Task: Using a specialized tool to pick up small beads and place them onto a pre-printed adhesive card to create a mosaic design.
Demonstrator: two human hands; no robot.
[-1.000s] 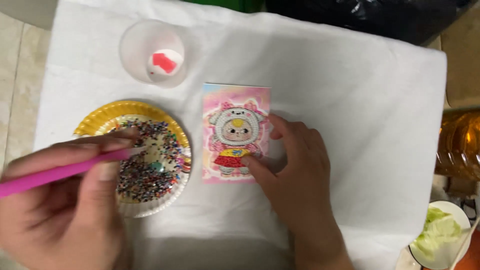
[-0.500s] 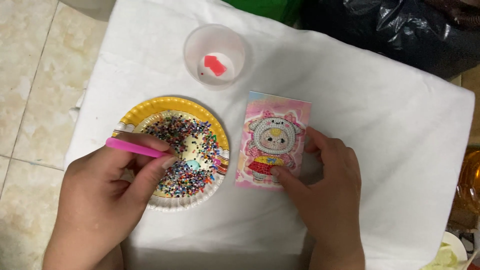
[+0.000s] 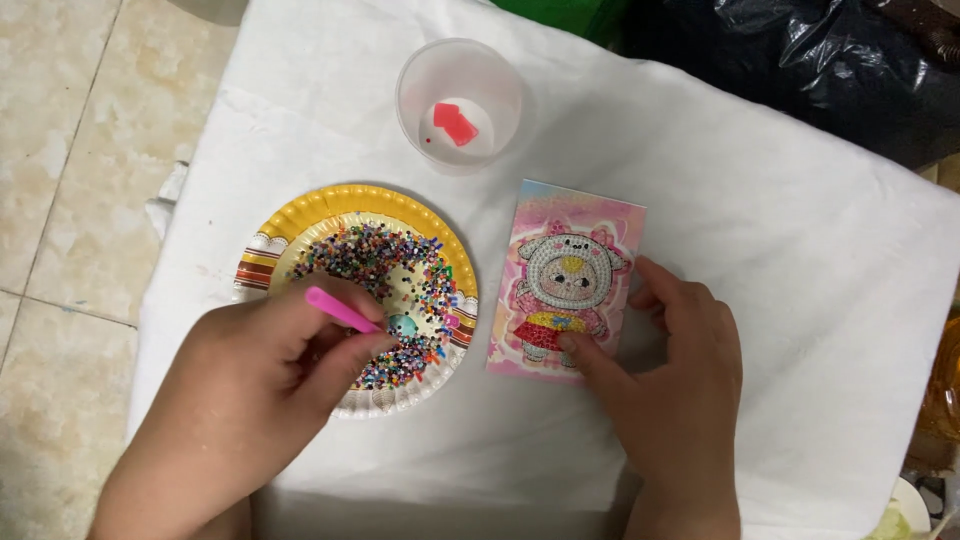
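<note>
A slim pink pen (image 3: 340, 309) lies slanted over a yellow-rimmed paper plate (image 3: 330, 204), its tip dipped among the mixed, many-coloured small beads (image 3: 385, 265) heaped in the plate's middle. The plate sits flat on the left part of a white cloth, its near edge hidden. Just to its right, apart from it, a small upright card (image 3: 566, 278) lies flat and slightly tilted: it has a pink background and a cartoon figure in a hooded cap with a red and yellow dress, partly filled with beads.
</note>
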